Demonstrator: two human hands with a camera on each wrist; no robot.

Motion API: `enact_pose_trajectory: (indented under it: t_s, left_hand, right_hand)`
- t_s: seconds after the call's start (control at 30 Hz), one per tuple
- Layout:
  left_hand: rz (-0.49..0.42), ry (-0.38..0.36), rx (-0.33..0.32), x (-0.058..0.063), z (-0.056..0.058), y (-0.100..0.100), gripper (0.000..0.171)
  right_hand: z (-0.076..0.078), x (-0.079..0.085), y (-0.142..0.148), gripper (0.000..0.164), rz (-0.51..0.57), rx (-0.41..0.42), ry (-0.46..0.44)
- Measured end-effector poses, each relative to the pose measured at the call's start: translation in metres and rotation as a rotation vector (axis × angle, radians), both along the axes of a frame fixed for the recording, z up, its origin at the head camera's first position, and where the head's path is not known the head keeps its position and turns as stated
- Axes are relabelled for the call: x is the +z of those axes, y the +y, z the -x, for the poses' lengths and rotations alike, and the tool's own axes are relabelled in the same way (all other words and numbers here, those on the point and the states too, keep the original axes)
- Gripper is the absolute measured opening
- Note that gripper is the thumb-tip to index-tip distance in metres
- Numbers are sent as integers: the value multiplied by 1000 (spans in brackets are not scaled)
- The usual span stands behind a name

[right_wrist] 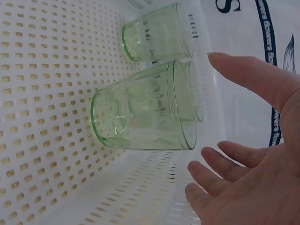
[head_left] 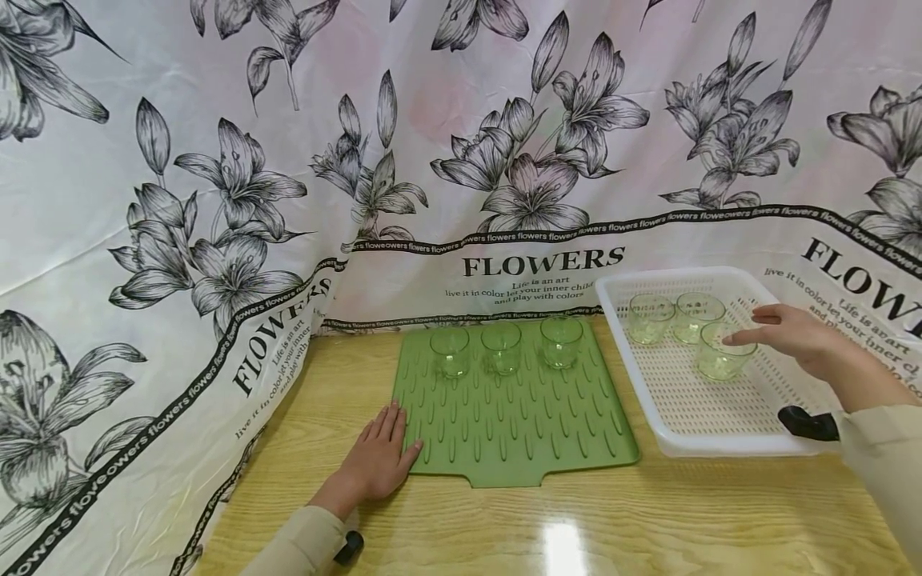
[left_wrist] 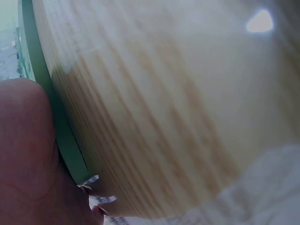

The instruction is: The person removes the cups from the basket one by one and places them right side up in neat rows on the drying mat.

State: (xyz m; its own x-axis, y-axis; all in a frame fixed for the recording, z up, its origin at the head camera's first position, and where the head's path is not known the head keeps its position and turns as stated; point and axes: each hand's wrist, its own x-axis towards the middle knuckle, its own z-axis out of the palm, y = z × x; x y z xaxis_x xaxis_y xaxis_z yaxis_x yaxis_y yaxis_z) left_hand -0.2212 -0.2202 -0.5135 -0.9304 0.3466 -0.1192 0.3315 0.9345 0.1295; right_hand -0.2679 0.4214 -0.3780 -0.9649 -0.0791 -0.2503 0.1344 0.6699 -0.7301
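Observation:
My left hand [head_left: 378,464] rests with straight fingers at the left front corner of a green ridged drying mat [head_left: 507,440], partly on the table. Three clear greenish drinking glasses stand upright in a row at the mat's back: the left glass [head_left: 450,356], the middle glass [head_left: 501,352] and the right glass [head_left: 561,344]. Over a white perforated basket [head_left: 735,446], my right hand [head_left: 803,340] hovers by the nearest glass [head_left: 723,364]. In the right wrist view, its spread fingers and thumb stand apart from that glass [right_wrist: 136,112]. Behind it in the basket are two more glasses [head_left: 651,324].
The wood-grain table [head_left: 497,528] carries the mat and, to its right, the basket. A white floral cloth [head_left: 403,160] hangs behind and along both sides. It comes close to the back edges of mat and basket. Black bands are worn at both wrists.

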Motion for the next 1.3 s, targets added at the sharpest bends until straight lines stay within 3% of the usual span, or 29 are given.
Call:
enact_pose_trajectory:
  t_s: [0.13, 0.47, 0.8, 1.3]
  left_hand:
    - [3, -3, 3, 0, 0, 0, 80]
    - [11, -4, 6, -1, 1, 0, 81]
    - [14, -15, 10, -1, 2, 0, 79]
    - [24, 1, 3, -2, 1, 0, 78]
  right_hand:
    - [4, -7, 3, 110, 80, 20, -20]
    - [13, -16, 3, 105, 166, 59, -60]
    - [19, -31, 0, 98, 225, 112, -55]
    - [23, -38, 2, 94, 281, 140, -94]
